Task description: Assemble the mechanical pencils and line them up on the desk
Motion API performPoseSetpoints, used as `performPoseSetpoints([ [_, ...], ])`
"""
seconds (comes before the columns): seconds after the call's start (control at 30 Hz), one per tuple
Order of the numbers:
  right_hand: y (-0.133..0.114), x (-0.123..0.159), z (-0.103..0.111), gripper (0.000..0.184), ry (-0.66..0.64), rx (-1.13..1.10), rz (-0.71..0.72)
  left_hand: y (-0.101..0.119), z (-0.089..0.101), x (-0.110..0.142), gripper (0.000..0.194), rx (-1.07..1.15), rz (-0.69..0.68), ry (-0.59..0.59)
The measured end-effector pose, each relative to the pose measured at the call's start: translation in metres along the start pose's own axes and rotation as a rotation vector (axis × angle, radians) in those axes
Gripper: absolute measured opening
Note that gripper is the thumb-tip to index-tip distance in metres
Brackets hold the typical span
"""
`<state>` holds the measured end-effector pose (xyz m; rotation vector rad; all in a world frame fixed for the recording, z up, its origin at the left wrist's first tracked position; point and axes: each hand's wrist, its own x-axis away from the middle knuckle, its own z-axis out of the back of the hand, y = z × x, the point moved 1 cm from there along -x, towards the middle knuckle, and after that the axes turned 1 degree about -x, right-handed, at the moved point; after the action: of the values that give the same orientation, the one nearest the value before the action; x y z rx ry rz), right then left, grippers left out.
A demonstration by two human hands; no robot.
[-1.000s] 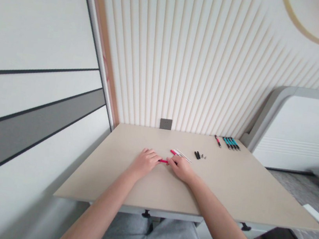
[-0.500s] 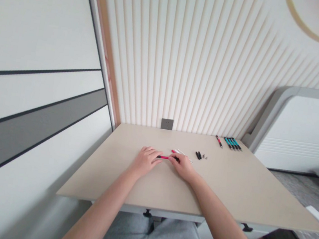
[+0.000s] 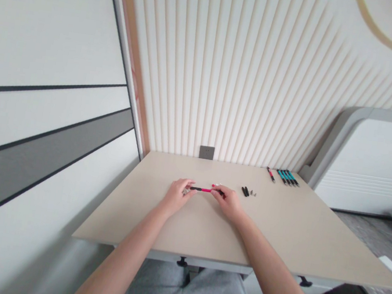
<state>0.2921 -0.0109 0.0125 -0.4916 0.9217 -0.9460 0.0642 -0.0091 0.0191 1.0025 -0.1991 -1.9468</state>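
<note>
Two hands hold one pink and black pen (image 3: 206, 190) in front of you. Your left hand (image 3: 175, 195) has its grip on the black end, thumb and fingers pinching it. Your right hand (image 3: 230, 203) has its grip on the other end, and its fingers hide some of that end. The pen goes sideways from hand to hand, at the middle of the surface (image 3: 129, 206). It is hard to tell if it touches the surface.

Just behind your right hand, you can see a bit of a red piece (image 3: 213, 185). Your hand hides the rest. To the right of that hand, two black parts (image 3: 245, 191) lie side by side, with some tiny grey bits (image 3: 253, 193) near them, too small to name. At the back, on the right, you have one red pen (image 3: 271, 175) near a neat row of blue-green pens (image 3: 288, 178). A grey socket (image 3: 206, 152) is on the wall (image 3: 199, 69) behind. Your grey pants (image 3: 197, 293) show below the front edge.
</note>
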Motion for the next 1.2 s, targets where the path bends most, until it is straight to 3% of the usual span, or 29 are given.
performPoseSetpoints([
  [0.13,0.0006,-0.0013,0.0009,0.027,0.039,-0.022,0.035,0.0013,0.0010,-0.0001,0.021,0.007,-0.002,-0.060],
  [0.27,0.0005,-0.0004,0.0013,0.029,0.030,-0.020,-0.015,0.0043,0.0031,-0.0008,0.010,0.003,-0.031,0.003],
  [0.37,-0.0015,0.0001,0.0020,0.029,0.032,-0.027,-0.004,0.0054,0.0027,-0.0004,0.016,0.039,-0.015,0.021],
  [0.57,-0.0025,-0.0006,0.0042,0.026,0.093,-0.046,0.047,0.0044,0.0024,-0.0008,0.031,0.064,0.042,-0.080],
  [0.7,-0.0006,-0.0016,0.0041,0.028,0.060,-0.045,-0.019,0.0069,0.0048,-0.0006,0.018,0.075,0.016,-0.011],
  [0.9,-0.0038,-0.0013,0.0048,0.027,0.081,-0.030,0.029,0.0086,0.0049,0.0002,0.018,0.142,0.024,-0.042],
  [1.03,-0.0017,0.0005,0.0024,0.032,0.029,0.008,-0.047,0.0065,0.0047,-0.0003,0.010,0.089,-0.013,-0.002],
  [1.2,-0.0001,-0.0005,0.0021,0.029,0.052,-0.013,-0.001,0.0061,0.0020,0.0008,0.018,0.143,0.027,0.007],
])
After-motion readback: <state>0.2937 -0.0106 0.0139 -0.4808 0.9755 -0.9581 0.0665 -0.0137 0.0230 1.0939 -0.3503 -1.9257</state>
